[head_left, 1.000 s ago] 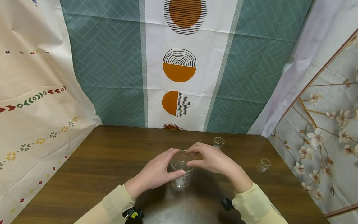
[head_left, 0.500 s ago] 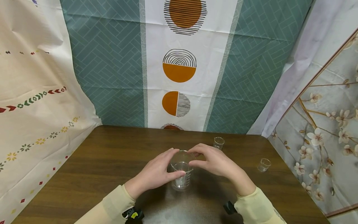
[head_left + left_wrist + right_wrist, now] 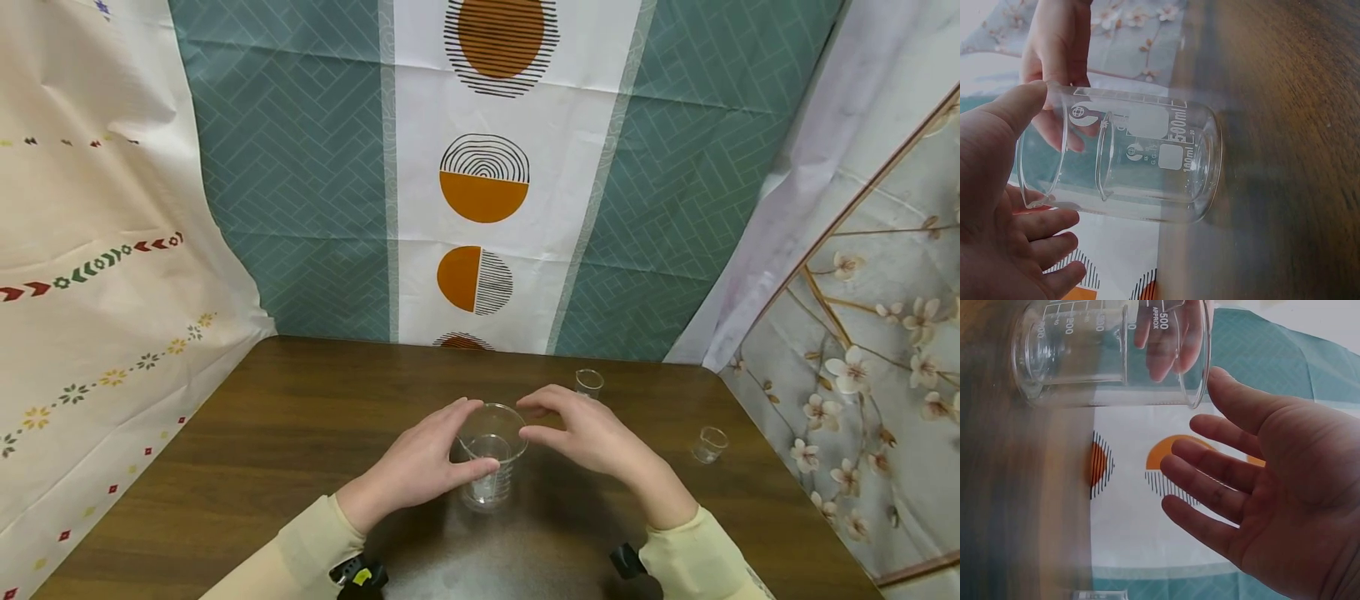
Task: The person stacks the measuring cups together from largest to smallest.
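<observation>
A large clear glass beaker (image 3: 489, 493), marked 500ml in the left wrist view, stands upright on the table. Nested inside it is a smaller glass beaker (image 3: 1147, 178) with its own white print. My left hand (image 3: 420, 458) holds the large one near its rim, thumb on the near side and fingers round the far side. On the right, my right hand (image 3: 577, 429) has its thumb tip beside the rim and its fingers spread, with nothing in its grasp. The right wrist view shows that palm (image 3: 1297, 469) facing the glass.
Behind my right hand stands a small glass beaker (image 3: 589, 382), partly hidden by it. Another small beaker (image 3: 709, 445) is farther right on the brown wooden table (image 3: 300, 417). Patterned cloths hang behind the table and along both sides.
My right hand has drawn a little to the right, away from the beaker's rim. My left hand and the nested beakers have stayed in place.
</observation>
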Demonstrator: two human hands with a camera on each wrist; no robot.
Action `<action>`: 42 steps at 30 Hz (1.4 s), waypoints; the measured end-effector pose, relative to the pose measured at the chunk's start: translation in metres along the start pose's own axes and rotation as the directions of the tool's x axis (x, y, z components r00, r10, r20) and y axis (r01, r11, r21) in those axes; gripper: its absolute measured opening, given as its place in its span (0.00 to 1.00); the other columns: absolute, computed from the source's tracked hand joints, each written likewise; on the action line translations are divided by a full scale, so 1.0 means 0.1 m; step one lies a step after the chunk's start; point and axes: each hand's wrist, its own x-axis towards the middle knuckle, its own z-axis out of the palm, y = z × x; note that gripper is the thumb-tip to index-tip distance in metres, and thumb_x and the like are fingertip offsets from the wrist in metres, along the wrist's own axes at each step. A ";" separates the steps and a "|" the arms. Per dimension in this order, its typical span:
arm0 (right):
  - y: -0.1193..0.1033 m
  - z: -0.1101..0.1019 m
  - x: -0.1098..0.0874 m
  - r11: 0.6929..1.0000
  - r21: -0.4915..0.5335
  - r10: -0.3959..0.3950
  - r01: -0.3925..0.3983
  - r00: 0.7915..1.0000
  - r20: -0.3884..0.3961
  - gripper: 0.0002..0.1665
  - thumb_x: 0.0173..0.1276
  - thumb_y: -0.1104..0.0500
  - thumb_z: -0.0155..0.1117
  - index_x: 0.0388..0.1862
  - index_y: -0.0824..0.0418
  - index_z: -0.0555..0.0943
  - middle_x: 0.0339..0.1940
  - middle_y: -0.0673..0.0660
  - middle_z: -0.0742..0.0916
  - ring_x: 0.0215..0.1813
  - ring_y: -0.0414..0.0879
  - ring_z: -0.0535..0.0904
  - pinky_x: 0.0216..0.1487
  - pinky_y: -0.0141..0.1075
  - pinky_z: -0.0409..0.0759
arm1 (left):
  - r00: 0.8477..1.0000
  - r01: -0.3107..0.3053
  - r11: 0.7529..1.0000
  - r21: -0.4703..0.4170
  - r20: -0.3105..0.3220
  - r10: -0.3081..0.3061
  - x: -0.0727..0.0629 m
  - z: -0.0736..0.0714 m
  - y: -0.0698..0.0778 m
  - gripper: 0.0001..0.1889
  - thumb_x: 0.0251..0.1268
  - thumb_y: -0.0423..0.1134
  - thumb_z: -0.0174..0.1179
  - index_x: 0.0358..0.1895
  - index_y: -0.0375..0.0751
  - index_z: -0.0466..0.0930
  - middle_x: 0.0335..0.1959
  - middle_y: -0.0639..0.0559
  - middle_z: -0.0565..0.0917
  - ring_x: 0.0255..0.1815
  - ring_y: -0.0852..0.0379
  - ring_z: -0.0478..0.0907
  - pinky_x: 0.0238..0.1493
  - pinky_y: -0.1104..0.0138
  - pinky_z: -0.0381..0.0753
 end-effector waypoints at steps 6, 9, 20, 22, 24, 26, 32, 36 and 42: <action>0.05 0.00 0.02 0.999 -0.018 0.028 -0.028 0.999 -0.030 0.27 0.78 0.40 0.74 0.69 0.49 0.87 0.65 0.46 0.88 0.66 0.48 0.85 0.66 0.56 0.83 | 1.000 0.002 1.000 0.004 -0.004 -0.002 0.00 0.01 0.00 0.49 0.69 0.73 0.70 0.84 0.47 0.69 0.84 0.40 0.70 0.82 0.39 0.69 0.74 0.36 0.75; 0.12 0.01 0.02 0.997 -0.032 0.070 -0.072 0.996 -0.051 0.28 0.77 0.41 0.75 0.70 0.49 0.86 0.66 0.46 0.88 0.67 0.50 0.85 0.66 0.58 0.82 | 1.000 0.003 1.000 0.001 -0.005 -0.003 0.00 0.01 0.00 0.49 0.68 0.73 0.70 0.84 0.47 0.69 0.84 0.41 0.70 0.82 0.39 0.69 0.74 0.37 0.75; 0.34 0.01 0.02 0.989 -0.082 0.106 -0.122 0.979 -0.175 0.28 0.80 0.43 0.73 0.71 0.53 0.86 0.66 0.52 0.88 0.63 0.54 0.86 0.62 0.59 0.83 | 1.000 0.018 1.000 0.004 0.003 -0.018 0.00 0.01 0.00 0.50 0.68 0.74 0.69 0.85 0.48 0.68 0.85 0.43 0.68 0.84 0.41 0.67 0.76 0.38 0.72; 0.36 0.01 0.02 0.988 -0.084 0.112 -0.130 0.976 -0.188 0.28 0.80 0.44 0.74 0.72 0.54 0.85 0.66 0.53 0.88 0.62 0.55 0.86 0.61 0.60 0.84 | 1.000 0.020 1.000 0.002 0.004 -0.020 0.00 0.01 0.00 0.50 0.68 0.74 0.68 0.85 0.48 0.68 0.85 0.43 0.68 0.84 0.41 0.67 0.76 0.38 0.72; 0.38 0.02 0.02 0.986 -0.087 0.126 -0.145 0.972 -0.196 0.29 0.79 0.44 0.74 0.73 0.54 0.85 0.68 0.54 0.87 0.62 0.55 0.86 0.61 0.60 0.83 | 1.000 0.021 1.000 0.000 0.006 -0.021 0.00 0.01 0.00 0.50 0.68 0.75 0.68 0.85 0.49 0.68 0.86 0.43 0.68 0.84 0.41 0.67 0.76 0.37 0.72; 0.40 0.02 0.02 0.983 -0.097 0.137 -0.159 0.970 -0.202 0.30 0.79 0.45 0.74 0.74 0.55 0.84 0.70 0.57 0.86 0.64 0.57 0.85 0.62 0.62 0.83 | 1.000 0.023 1.000 -0.001 0.006 -0.023 0.00 0.01 0.00 0.50 0.68 0.75 0.68 0.85 0.49 0.68 0.86 0.43 0.68 0.84 0.41 0.67 0.76 0.37 0.72; 0.48 0.02 0.05 0.969 -0.155 0.155 -0.192 0.963 -0.221 0.34 0.79 0.44 0.74 0.76 0.59 0.82 0.73 0.62 0.84 0.69 0.62 0.82 0.63 0.65 0.82 | 1.000 0.018 1.000 0.003 0.002 -0.018 0.00 0.02 0.00 0.50 0.68 0.75 0.68 0.85 0.49 0.68 0.86 0.44 0.68 0.84 0.41 0.67 0.76 0.38 0.72; 0.54 0.01 0.07 0.963 -0.168 0.171 -0.213 0.957 -0.235 0.35 0.79 0.44 0.74 0.76 0.60 0.81 0.74 0.64 0.83 0.72 0.64 0.80 0.64 0.66 0.81 | 1.000 0.014 1.000 0.009 -0.003 -0.014 -0.01 0.02 0.00 0.50 0.68 0.75 0.68 0.85 0.49 0.68 0.86 0.43 0.68 0.84 0.41 0.67 0.76 0.38 0.72; 0.61 -0.01 0.07 0.955 -0.179 0.190 -0.236 0.952 -0.241 0.35 0.79 0.44 0.74 0.77 0.61 0.81 0.74 0.64 0.83 0.73 0.64 0.79 0.65 0.66 0.80 | 1.000 0.014 1.000 0.008 -0.003 -0.014 -0.01 0.01 0.00 0.50 0.68 0.74 0.68 0.85 0.49 0.68 0.86 0.44 0.67 0.84 0.41 0.66 0.76 0.37 0.72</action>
